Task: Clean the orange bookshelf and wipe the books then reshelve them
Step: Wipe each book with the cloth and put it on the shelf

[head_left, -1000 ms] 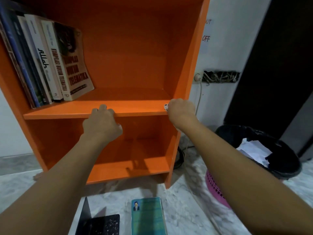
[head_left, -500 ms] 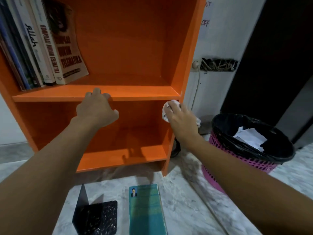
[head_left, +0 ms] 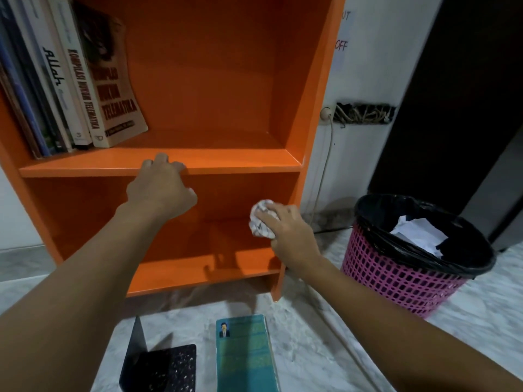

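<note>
1. Dropping the right hand point(head_left: 285, 230) from the right end of the middle shelf board point(head_left: 240, 165), where it was wiping a second ago, down to the mouth of the lower compartment, just beside the right side panel of the orange bookshelf point(head_left: 319, 94)
2. Gripping a crumpled white cloth point(head_left: 259, 222) in curled fingers, the wad showing past the fingertips; not showing clearly whether it is touching the wood
3. Keeping the left hand point(head_left: 161, 190) on the front edge of that same board, fingers hooked over it
4. Judging from this, finishing with the upper board and starting on the lower compartment
5. Leaving the shelved books point(head_left: 85, 89) leaning at the upper left, and a teal book point(head_left: 244, 357) lying on the floor beside a black bookend point(head_left: 158, 369), probably awaiting wiping and reshelving
</note>
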